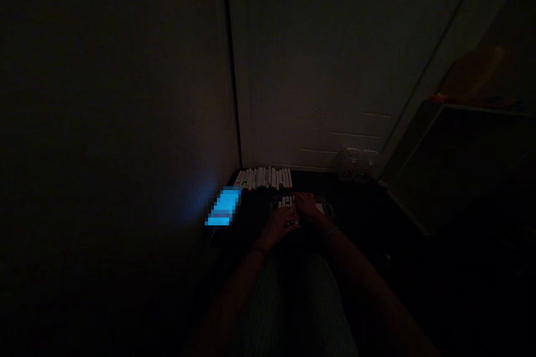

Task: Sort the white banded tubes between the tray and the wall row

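left hand (281, 224): fingers over near end of white sticks (287, 199), too dark to tell if gripping
right hand (307, 205): beside left, fingers at sticks' right side, grip unclear
white sticks: under both hands
pen row (262, 178): beyond hands, near wall (285, 78)
lit screen (224, 207): left, blurred blue

Arms (365, 270) extended, left grip (280, 225) beside right grip (309, 207)
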